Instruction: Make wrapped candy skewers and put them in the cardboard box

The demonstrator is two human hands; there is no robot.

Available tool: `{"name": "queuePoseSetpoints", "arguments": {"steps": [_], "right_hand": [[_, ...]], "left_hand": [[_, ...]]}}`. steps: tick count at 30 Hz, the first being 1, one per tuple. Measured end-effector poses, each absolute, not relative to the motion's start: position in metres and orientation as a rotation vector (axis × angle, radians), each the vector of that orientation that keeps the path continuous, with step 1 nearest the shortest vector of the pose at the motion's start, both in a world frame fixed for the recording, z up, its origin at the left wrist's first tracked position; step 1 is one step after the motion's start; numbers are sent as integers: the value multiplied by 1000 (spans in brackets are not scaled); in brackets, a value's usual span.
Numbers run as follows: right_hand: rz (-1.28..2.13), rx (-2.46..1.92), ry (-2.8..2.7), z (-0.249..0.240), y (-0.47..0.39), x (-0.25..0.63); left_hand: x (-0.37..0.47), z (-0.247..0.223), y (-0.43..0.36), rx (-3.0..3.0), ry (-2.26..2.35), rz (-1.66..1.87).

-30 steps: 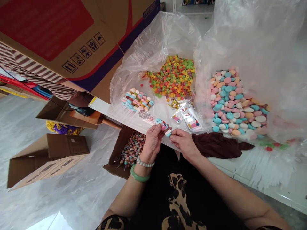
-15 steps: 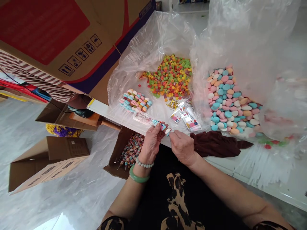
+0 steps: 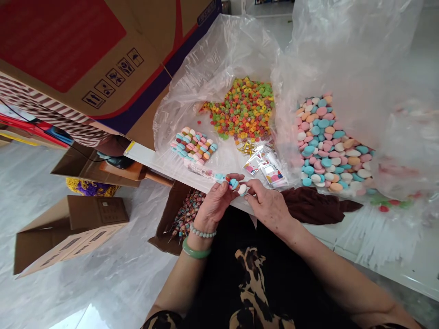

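Observation:
My left hand point(image 3: 218, 199) is closed round a candy skewer point(image 3: 233, 184), a short row of blue, white and red pieces above the table's front edge. My right hand point(image 3: 269, 204) pinches the white-and-blue piece point(image 3: 242, 189) at its right end. The stick itself is mostly hidden by my fingers. Just beyond my left hand lies a block of pastel marshmallow candies point(image 3: 194, 145) in rows on clear plastic. Small ring candies point(image 3: 248, 107) are heaped behind it. Printed packets point(image 3: 272, 170) and gold twist ties point(image 3: 247, 146) lie beyond my right hand.
Pastel oval candies point(image 3: 324, 153) fill an open plastic bag on the right. A brown cloth point(image 3: 313, 205) and white sticks point(image 3: 380, 242) lie along the front edge. Below left stands a box of finished-looking skewers point(image 3: 188, 212). A large carton point(image 3: 103, 59) rises at the left.
My right hand has opened its grip slightly and turned, its thumb and fingers now showing on the white-and-blue piece. My left hand has shifted a little left and down.

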State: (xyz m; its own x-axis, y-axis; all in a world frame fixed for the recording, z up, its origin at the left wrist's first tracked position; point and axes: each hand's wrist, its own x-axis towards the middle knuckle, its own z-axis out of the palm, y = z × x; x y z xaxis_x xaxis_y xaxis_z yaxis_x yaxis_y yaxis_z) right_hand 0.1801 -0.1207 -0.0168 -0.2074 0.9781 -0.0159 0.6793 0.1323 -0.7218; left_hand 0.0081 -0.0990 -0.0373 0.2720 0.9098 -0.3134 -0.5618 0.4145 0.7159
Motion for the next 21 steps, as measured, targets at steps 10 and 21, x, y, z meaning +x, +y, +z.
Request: {"name": "queuePoseSetpoints", "arguments": {"steps": [10, 21], "right_hand": [[1451, -1152, -1466, -27, -119, 167], [1161, -1162, -1409, -41, -122, 160]], "left_hand": [[13, -29, -100, 468, 762, 1023], [15, -31, -97, 491, 654, 1062]]}}
